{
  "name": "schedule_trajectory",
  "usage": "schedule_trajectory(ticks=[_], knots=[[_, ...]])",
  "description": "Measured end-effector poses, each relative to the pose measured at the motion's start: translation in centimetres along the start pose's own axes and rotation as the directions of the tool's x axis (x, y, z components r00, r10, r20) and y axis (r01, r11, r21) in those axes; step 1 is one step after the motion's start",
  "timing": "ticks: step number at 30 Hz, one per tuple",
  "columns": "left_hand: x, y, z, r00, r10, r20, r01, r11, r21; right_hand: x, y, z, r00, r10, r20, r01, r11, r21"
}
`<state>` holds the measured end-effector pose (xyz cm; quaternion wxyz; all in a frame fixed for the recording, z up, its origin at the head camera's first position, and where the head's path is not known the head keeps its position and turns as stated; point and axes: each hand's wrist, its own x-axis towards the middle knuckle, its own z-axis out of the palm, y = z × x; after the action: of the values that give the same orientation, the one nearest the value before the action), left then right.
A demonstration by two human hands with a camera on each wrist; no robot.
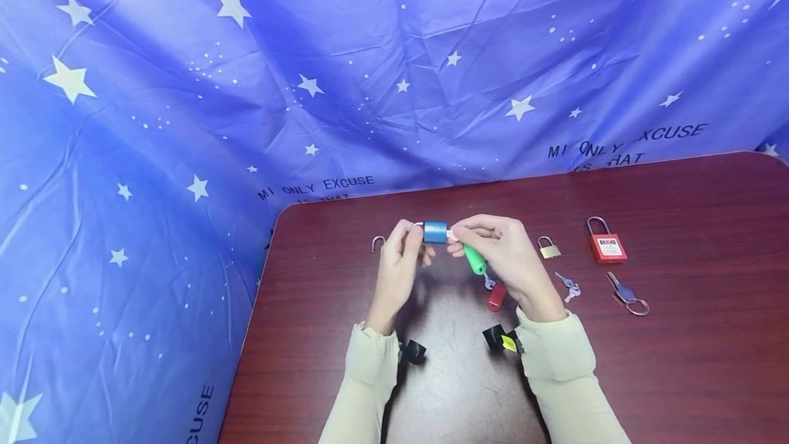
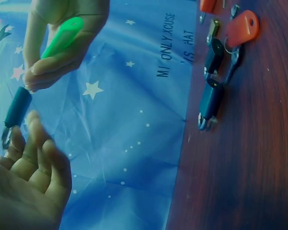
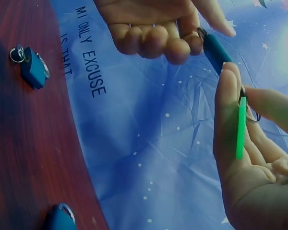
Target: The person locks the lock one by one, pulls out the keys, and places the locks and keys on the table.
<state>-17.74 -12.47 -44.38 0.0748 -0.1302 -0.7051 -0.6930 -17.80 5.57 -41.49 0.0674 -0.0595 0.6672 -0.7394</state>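
Observation:
A blue padlock (image 1: 435, 232) is held up over the table, lying sideways with its shackle toward the left. My left hand (image 1: 397, 266) pinches it at the shackle end between thumb and fingers. The thumb and fingertips of my right hand (image 1: 502, 249) grip a silver key (image 1: 452, 233) right at the padlock's bottom end. From that key hangs a green tag (image 1: 475, 259), which lies along the right palm in the right wrist view. In the left wrist view the padlock (image 2: 18, 106) slants between both hands, its shackle near the left fingers.
Behind the left hand a shackle (image 1: 378, 244) shows. A red tag (image 1: 495, 298) with a key lies below the right hand. Farther right are a small brass padlock (image 1: 549, 249), small keys (image 1: 570, 287), a red padlock (image 1: 607, 248) and a dark-headed key (image 1: 624, 292) on a ring.

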Motion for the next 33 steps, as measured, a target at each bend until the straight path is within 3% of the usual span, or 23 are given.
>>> schedule_trajectory(ticks=[4, 8, 13, 19, 33], knots=[[0.0, -0.1, 0.1, 0.999, -0.028, 0.043, 0.032, 0.994, -0.101, 0.2, 0.1, 0.1, 1.0, 0.002, -0.028, 0.001, 0.997, 0.08], [0.1, -0.3, 0.3, 0.999, -0.032, 0.007, 0.033, 0.993, -0.116, 0.2, 0.2, 0.2, 0.999, -0.004, -0.036, 0.008, 0.994, 0.107], [0.2, -0.3, 0.3, 0.995, -0.056, -0.085, 0.041, 0.985, -0.167, 0.1, 0.3, 0.1, 1.0, -0.003, -0.013, 0.002, 0.999, -0.049], [0.2, -0.2, 0.3, 0.989, -0.088, -0.117, 0.059, 0.971, -0.232, 0.2, 0.4, 0.1, 0.999, -0.003, 0.036, 0.011, 0.974, -0.226], [0.1, -0.1, 1.0, 0.966, -0.216, -0.14, 0.166, 0.938, -0.303, 0.1, 0.1, 0.0, 1.0, 0.007, 0.027, 0.002, 0.95, -0.312]])
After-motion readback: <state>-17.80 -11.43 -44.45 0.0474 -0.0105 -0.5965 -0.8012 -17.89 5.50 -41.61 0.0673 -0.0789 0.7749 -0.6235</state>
